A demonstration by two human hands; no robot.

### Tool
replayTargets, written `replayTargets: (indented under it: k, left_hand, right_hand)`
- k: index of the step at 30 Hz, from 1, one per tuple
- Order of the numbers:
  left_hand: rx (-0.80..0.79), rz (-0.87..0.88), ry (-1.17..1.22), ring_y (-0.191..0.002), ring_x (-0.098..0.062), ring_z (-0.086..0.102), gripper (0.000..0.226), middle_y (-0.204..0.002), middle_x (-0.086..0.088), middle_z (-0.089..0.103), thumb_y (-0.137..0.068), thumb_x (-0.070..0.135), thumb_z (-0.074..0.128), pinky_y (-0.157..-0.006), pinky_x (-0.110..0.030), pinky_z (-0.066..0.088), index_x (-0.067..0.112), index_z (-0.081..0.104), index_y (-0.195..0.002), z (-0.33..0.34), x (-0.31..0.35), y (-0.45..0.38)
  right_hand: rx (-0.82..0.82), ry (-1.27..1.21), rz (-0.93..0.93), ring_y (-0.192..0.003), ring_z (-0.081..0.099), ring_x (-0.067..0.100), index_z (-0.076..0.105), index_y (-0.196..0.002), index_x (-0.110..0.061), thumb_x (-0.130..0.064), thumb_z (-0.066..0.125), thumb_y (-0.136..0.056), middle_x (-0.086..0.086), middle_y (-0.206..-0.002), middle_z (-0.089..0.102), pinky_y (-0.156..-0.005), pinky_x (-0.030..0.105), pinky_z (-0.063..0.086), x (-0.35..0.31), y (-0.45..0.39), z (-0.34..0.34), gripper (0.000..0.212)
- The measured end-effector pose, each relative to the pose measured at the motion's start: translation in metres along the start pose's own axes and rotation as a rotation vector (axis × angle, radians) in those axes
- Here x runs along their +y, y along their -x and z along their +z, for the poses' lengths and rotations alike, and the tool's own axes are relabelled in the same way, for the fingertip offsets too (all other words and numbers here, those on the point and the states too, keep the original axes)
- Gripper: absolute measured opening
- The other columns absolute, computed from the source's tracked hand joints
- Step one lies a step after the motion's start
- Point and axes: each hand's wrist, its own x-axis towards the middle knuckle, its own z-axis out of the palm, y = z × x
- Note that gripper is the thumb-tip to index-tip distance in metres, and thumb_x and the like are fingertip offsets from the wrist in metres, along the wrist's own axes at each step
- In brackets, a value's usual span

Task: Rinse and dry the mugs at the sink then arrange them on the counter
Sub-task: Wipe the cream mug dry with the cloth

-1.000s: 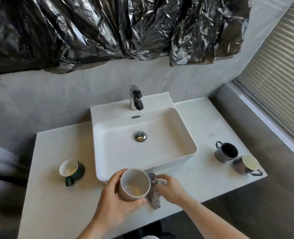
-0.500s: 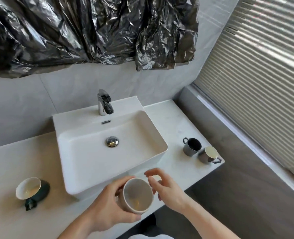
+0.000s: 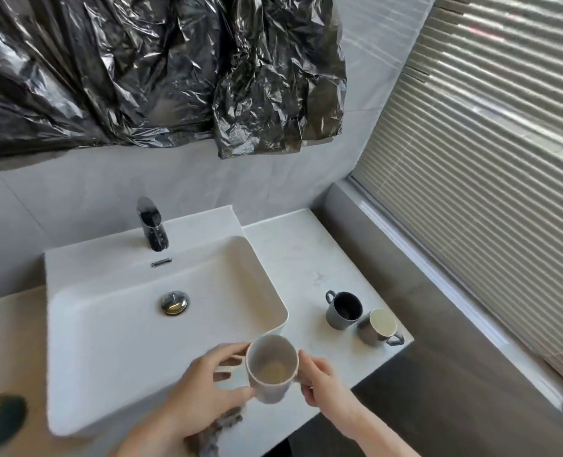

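- A crumpled grey cloth [image 3: 219,430] lies on the worktop [image 3: 301,255] nearest me, partly under my left wrist.
- I hold a pale mug [image 3: 272,369] between both hands just past the sink's front corner, its mouth tipped toward me.
- My left hand [image 3: 204,395] curls round the mug's left side, fingers at the rim and thumb lower on the wall.
- My right hand [image 3: 319,380] grips the mug's right side, fingers bent round it there.
- At the far left edge, a dark green mug [image 3: 1,420] sits on the worktop, half cut off.
- To the right, well apart from my hands, a grey mug [image 3: 342,310] stands upright, touching a second grey mug [image 3: 377,326] with a cream inside.
- The white sink [image 3: 75,357] fills the middle, with a chrome drain plug [image 3: 173,302] and a dark tap [image 3: 153,224] behind.
- Black plastic sheeting [image 3: 141,67] hangs on the grey wall; slatted blinds [image 3: 504,143] cover the right side.
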Motion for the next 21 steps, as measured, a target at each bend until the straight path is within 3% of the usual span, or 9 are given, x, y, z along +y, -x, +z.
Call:
replayTargets:
  k: [2,4,6,9,13,15,18,21]
  left_hand:
    - [0.075,-0.053,-0.067,-0.117,0.005,0.061,0.061,-0.124,0.029,0.065,-0.065,0.049,0.084,-0.101,-0.026,0.053,0.041,0.067,-0.123,0.007,-0.005,-0.018]
    - [0.127,-0.088,-0.180,-0.119,0.007,0.058,0.060,-0.128,0.030,0.058,-0.066,0.055,0.075,-0.103,-0.026,0.051,0.042,0.065,-0.123,0.014,-0.007,-0.034]
    - [0.163,-0.093,-0.334,-0.126,0.007,0.051,0.059,-0.135,0.031,0.048,-0.073,0.049,0.071,-0.109,-0.023,0.043,0.042,0.059,-0.130,0.019,-0.010,-0.049]
    - [0.221,-0.157,-0.551,-0.139,-0.006,0.041,0.070,-0.149,0.023,0.039,-0.083,0.046,0.067,-0.115,-0.022,0.033,0.036,0.045,-0.149,0.029,-0.022,-0.065]
    - [0.191,-0.344,-0.698,-0.143,-0.018,0.041,0.090,-0.159,0.010,0.036,-0.079,0.052,0.057,-0.117,-0.031,0.035,0.030,0.029,-0.161,0.043,-0.042,-0.073]
    - [0.162,-0.421,-0.780,-0.140,-0.021,0.047,0.093,-0.157,0.007,0.043,-0.075,0.052,0.058,-0.116,-0.035,0.037,0.027,0.033,-0.161,0.052,-0.055,-0.067]
    - [0.198,-0.415,-0.847,-0.124,-0.024,0.061,0.089,-0.138,0.005,0.062,-0.063,0.047,0.064,-0.110,-0.040,0.045,0.022,0.054,-0.148,0.064,-0.073,-0.059]
    - [0.223,-0.456,-0.826,-0.130,-0.022,0.056,0.079,-0.142,0.008,0.058,-0.072,0.044,0.066,-0.114,-0.037,0.040,0.027,0.051,-0.147,0.064,-0.065,-0.061]
  right_hand:
    - [0.086,0.069,0.004,-0.057,0.031,0.010,0.051,-0.066,-0.027,-0.069,0.043,-0.094,-0.013,-0.062,0.040,-0.057,0.024,0.027,0.013,-0.021,-0.025,0.051]
    - [0.173,0.109,-0.036,-0.058,0.031,0.011,0.043,-0.070,-0.022,-0.074,0.041,-0.087,-0.007,-0.064,0.036,-0.059,0.029,0.025,0.024,-0.044,-0.051,0.054]
    - [0.210,0.091,-0.049,-0.059,0.029,0.011,0.041,-0.071,-0.022,-0.071,0.039,-0.089,-0.005,-0.065,0.033,-0.059,0.031,0.022,0.030,-0.067,-0.075,0.052]
    - [0.252,0.143,0.015,-0.063,0.030,0.013,0.040,-0.067,-0.024,-0.058,0.037,-0.103,-0.008,-0.062,0.034,-0.063,0.033,0.023,0.048,-0.097,-0.106,0.050]
    - [0.267,0.190,0.126,-0.062,0.032,0.016,0.037,-0.068,-0.019,-0.047,0.036,-0.109,-0.005,-0.061,0.035,-0.062,0.032,0.026,0.074,-0.125,-0.135,0.050]
    - [0.251,0.218,0.142,-0.062,0.033,0.015,0.036,-0.069,-0.018,-0.045,0.037,-0.109,-0.003,-0.061,0.036,-0.062,0.031,0.026,0.084,-0.133,-0.146,0.048]
    - [0.209,0.209,0.140,-0.061,0.032,0.015,0.037,-0.067,-0.018,-0.040,0.039,-0.109,-0.002,-0.061,0.035,-0.061,0.031,0.026,0.096,-0.138,-0.155,0.048]
    - [0.174,0.177,0.129,-0.059,0.032,0.015,0.037,-0.066,-0.018,-0.038,0.040,-0.109,-0.002,-0.059,0.036,-0.059,0.029,0.026,0.100,-0.139,-0.161,0.048]
